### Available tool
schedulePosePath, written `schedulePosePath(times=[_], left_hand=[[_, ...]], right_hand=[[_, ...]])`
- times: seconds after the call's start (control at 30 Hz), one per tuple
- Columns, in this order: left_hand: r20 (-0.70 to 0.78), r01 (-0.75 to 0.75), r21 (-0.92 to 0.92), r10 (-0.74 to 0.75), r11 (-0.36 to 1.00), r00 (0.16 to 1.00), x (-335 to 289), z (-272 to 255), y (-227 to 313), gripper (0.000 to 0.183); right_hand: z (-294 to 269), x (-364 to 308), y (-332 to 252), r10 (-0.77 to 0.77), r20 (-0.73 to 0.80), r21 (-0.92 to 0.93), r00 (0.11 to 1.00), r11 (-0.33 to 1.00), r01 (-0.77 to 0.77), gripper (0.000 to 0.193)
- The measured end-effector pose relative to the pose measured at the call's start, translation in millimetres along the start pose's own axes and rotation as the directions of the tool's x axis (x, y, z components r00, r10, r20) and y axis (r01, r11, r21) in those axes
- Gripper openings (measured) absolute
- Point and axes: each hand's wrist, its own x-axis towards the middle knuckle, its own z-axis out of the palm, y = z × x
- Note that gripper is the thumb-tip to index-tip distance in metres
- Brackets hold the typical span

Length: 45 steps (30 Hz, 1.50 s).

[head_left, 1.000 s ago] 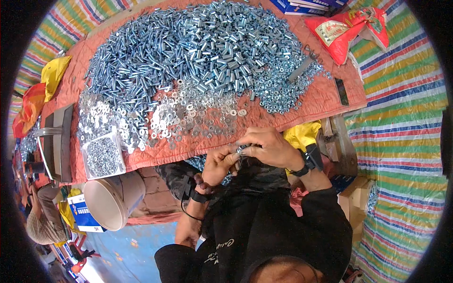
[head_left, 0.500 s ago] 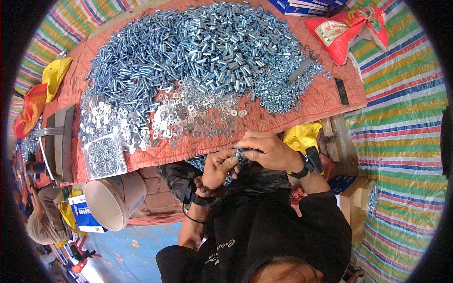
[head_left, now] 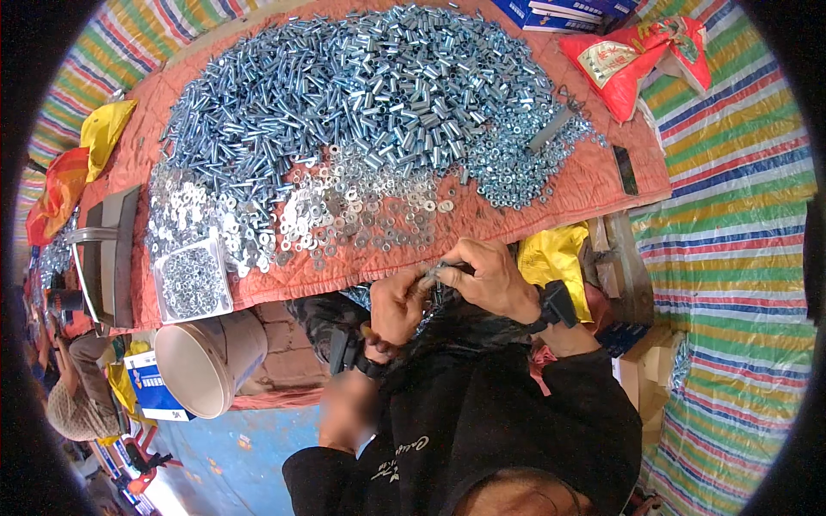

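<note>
Both forearms reached up from the lower part of the view and converged at the near edge of the red quilted cloth [head_left: 490, 229], above the person's dark-clothed lap. The left hand [head_left: 396, 305] rose almost straight from a wrist with a black band [head_left: 370, 368], its back turned mostly toward the camera, its fingers curled inward and its thumb laid along the forefinger side. The right hand [head_left: 492, 279] came in at a slant from the right, its wrist in a dark strap [head_left: 555, 305], its knuckles arched and its thumb and forefinger pointing left to meet the other hand. The fingertips of both hands nearly touched, and each hand was closed in a narrow pinch on a small metal piece [head_left: 432, 275] between them; its exact kind could not be told, since the fingers covered most of it. The piece was held in the air just off the cloth's edge, nearer the person than the scattered flat washers [head_left: 361, 215]. Beyond these lay a broad heap of metal tubes [head_left: 344, 95], with a pile of nuts [head_left: 514, 168] at its right side. A white tray [head_left: 227, 297] of small rings stood well to the left of the hands, and a yellow bag [head_left: 551, 258] showed just beside the right wrist.
</note>
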Motion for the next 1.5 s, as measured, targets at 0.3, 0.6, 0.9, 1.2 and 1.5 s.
schedulePosePath(times=[0.3, 0.6, 0.9, 1.2, 1.5], left_hand=[[-0.304, -0.126, 0.197, 0.183, 0.972, 0.935, -2.2, 12.3, -2.8, 0.029], [-0.339, 0.084, -0.123, -0.121, 0.989, 0.933, 3.1, 14.5, -7.4, 0.015], [-0.159, 0.176, -0.23, -0.215, 0.957, 0.963, -5.7, 8.9, -13.2, 0.018], [-0.293, 0.139, 0.093, -0.106, 0.986, 0.95, 28.9, -79.1, -76.0, 0.018], [-0.393, 0.19, 0.736, 0.182, 0.65, 0.901, 128.8, -193.8, -120.9, 0.021]], right_hand=[[-2.3, -12.6, 9.2, 0.299, 0.019, 0.195, 0.954, 0.935, -0.297, 0.047], [-1.8, -25.6, -27.5, 0.167, 0.014, 0.393, 0.986, 0.906, -0.159, 0.084], [2.1, 3.7, 43.6, 0.314, -0.122, 0.3, 0.942, 0.916, -0.267, 0.042], [1.2, 59.8, 111.4, 0.208, -0.334, -0.152, 0.919, 0.951, -0.27, 0.017], [36.3, 102.9, 95.4, 0.047, -0.17, -0.284, 0.984, 0.954, -0.094, 0.016]])
